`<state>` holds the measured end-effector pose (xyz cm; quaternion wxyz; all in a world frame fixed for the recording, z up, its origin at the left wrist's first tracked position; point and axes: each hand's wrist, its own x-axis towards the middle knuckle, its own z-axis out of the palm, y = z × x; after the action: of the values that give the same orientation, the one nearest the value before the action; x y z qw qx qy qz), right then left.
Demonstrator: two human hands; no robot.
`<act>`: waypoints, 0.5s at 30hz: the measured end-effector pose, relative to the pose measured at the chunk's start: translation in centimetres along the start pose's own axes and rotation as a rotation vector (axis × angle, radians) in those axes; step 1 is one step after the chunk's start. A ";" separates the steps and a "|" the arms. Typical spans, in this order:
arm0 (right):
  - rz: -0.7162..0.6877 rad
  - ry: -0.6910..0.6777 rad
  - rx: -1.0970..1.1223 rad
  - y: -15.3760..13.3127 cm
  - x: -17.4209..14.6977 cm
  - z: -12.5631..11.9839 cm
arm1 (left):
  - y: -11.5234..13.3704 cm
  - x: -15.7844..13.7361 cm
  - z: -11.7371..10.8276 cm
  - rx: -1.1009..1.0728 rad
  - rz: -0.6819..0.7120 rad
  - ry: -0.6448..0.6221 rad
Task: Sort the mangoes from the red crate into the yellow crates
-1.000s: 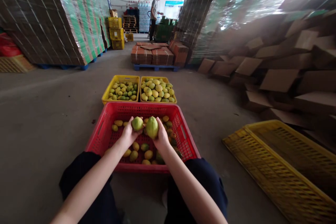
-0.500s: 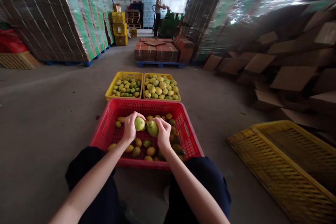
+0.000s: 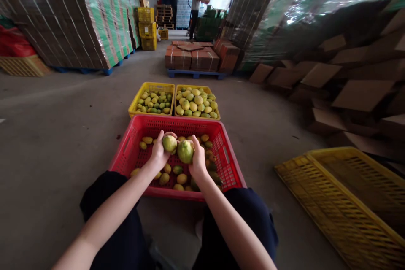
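My left hand (image 3: 160,150) is closed around a yellow-green lemon (image 3: 169,144). Beside it, my right hand (image 3: 198,158) grips a larger green lemon (image 3: 185,152). Both fruits are held close together above a red plastic crate (image 3: 177,195) that stands between my knees. Loose yellow and greenish lemons (image 3: 164,178) lie scattered on the crate's floor, and my hands and forearms hide some of them. Two yellow crates full of lemons touch or nearly touch the far side: the left one (image 3: 135,100) and the right one (image 3: 218,114).
An empty-looking yellow crate (image 3: 341,190) leans at right, near heaped cardboard boxes (image 3: 357,97). Farther off are a blue pallet (image 3: 195,73) with brown cartons, wrapped stacks on both sides, stacked yellow crates (image 3: 147,29) and a standing person (image 3: 196,2).
Both hands have turned, with thumbs now up and more of each lemon's side showing. The lemons stay in my hands above the red crate. The camera view has shifted slightly.
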<state>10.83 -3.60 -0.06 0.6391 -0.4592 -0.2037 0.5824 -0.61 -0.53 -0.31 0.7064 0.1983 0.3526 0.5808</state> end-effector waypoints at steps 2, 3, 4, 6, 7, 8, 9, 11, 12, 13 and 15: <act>0.179 0.008 0.143 -0.3 0.3 0.1 | -0.1 0.5 0.2 -0.243 -0.213 0.112; 0.235 0.001 0.189 -0.5 0.4 0.2 | -0.1 0.7 0.3 -0.317 -0.261 0.155; 0.266 -0.007 0.213 -0.7 0.5 0.2 | 0.0 0.7 0.4 -0.360 -0.274 0.184; 0.278 -0.014 0.223 -1.1 0.6 0.2 | 0.1 0.7 0.7 -0.376 -0.269 0.191; 0.279 -0.010 0.225 -1.2 0.6 0.2 | 0.2 0.5 0.8 -0.363 -0.272 0.180; 0.282 -0.005 0.234 -1.3 0.7 0.2 | 0.3 0.4 0.8 -0.343 -0.287 0.163; 0.293 0.001 0.250 -1.3 0.8 0.1 | 0.4 0.3 0.9 -0.322 -0.311 0.138; 0.348 0.025 0.287 -1.2 0.9 0.0 | 0.4 0.1 0.8 -0.301 -0.352 0.090; 0.378 0.043 0.306 -1.2 1.0 0.0 | 0.3 0.1 0.8 -0.303 -0.349 0.077; 0.403 0.066 0.320 -1.1 1.0 -0.1 | 0.2 0.2 0.7 -0.304 -0.334 0.075; 0.440 0.109 0.329 -1.1 1.2 -0.2 | 0.0 0.4 0.6 -0.294 -0.301 0.087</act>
<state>11.88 -2.49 0.38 0.5732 -0.4130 0.0331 0.7070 -0.16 -0.12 -0.02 0.7906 0.0127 0.3199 0.5220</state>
